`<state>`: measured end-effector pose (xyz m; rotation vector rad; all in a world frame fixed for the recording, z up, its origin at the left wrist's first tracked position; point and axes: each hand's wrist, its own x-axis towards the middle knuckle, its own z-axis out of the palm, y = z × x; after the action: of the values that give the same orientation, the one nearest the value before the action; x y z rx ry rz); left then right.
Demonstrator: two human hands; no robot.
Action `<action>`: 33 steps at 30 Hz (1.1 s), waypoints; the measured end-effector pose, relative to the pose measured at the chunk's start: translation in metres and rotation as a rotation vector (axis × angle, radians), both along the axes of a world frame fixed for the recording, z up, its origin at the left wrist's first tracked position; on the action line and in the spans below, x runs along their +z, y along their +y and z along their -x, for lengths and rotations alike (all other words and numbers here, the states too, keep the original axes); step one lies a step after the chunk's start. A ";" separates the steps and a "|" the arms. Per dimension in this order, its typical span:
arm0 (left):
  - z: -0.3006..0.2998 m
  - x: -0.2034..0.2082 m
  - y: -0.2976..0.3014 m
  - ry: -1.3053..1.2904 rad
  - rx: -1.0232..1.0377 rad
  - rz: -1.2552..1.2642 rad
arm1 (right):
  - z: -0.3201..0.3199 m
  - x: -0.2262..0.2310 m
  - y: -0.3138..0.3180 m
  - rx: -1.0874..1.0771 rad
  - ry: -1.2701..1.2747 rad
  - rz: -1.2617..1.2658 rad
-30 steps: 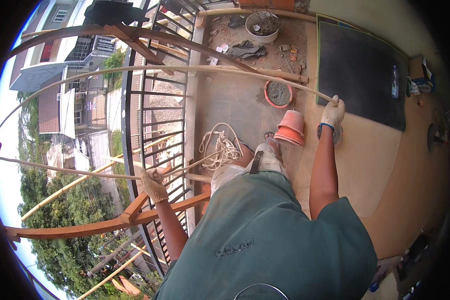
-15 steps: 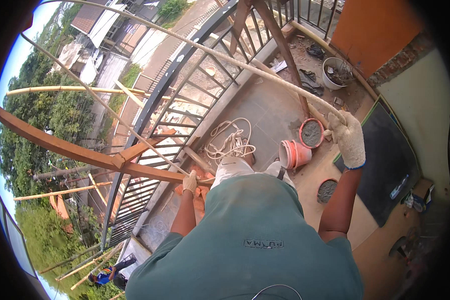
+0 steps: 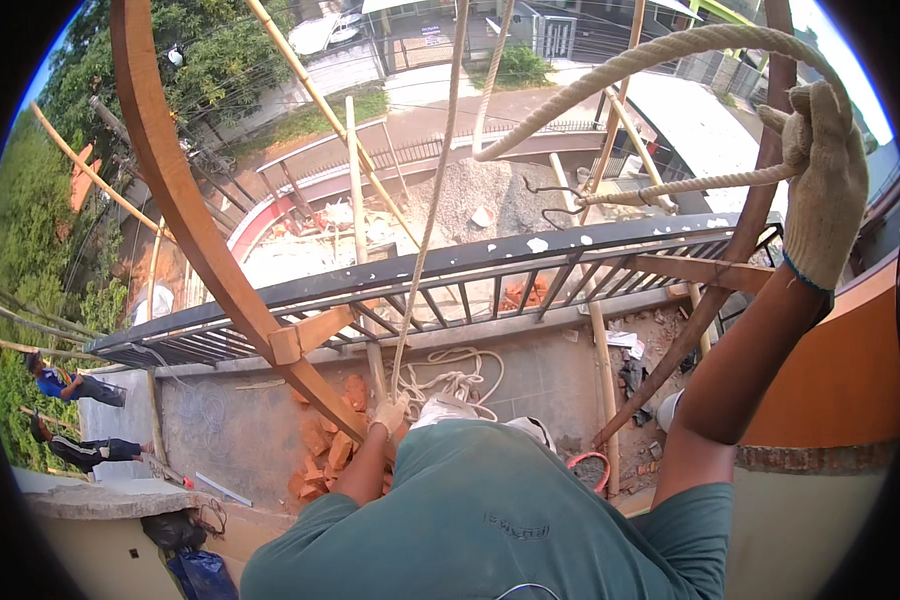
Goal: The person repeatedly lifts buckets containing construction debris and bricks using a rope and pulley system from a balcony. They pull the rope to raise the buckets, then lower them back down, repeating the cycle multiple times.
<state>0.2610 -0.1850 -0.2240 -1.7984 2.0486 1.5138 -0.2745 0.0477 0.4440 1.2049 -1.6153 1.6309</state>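
My right hand (image 3: pixel 822 185), in a knitted work glove, is raised over the railing at the right and closed round a thick pale rope (image 3: pixel 690 48). The rope arches over the hand. A length runs left from this hand to a dark metal double hook (image 3: pixel 560 203) that hangs beyond the railing. My left hand (image 3: pixel 390 412), also gloved, is low beside my lap, closed on the thinner-looking length of rope that rises past the railing. Loose rope coils (image 3: pixel 460 378) lie on the floor just ahead of me.
A black metal railing (image 3: pixel 440 268) crosses ahead. Wooden beams (image 3: pixel 185 210) slant up at both sides. Broken orange bricks (image 3: pixel 325 440) lie left of me, a red-rimmed bucket (image 3: pixel 595 468) right. Two people (image 3: pixel 85 455) stand at far left. Beyond the railing is a gravel heap (image 3: pixel 480 200).
The view has turned toward the railing and street. My right hand has risen outward with the rope, and the hook now shows. My left hand keeps its hold low down.
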 end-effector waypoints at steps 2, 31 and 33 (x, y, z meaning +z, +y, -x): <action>0.021 0.034 0.001 -0.020 0.030 0.020 | 0.035 -0.020 -0.058 0.158 -0.175 -0.053; 0.329 0.212 0.021 0.322 1.031 0.510 | 0.184 -0.099 -0.485 0.358 -0.005 0.107; 0.342 0.228 0.022 0.384 1.182 0.464 | 0.184 -0.106 -0.494 0.620 -0.166 -0.175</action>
<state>-0.0813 -0.1633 0.0040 -3.5281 1.4849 1.6913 -0.4586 -0.4464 0.3376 1.8372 -1.6018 2.0297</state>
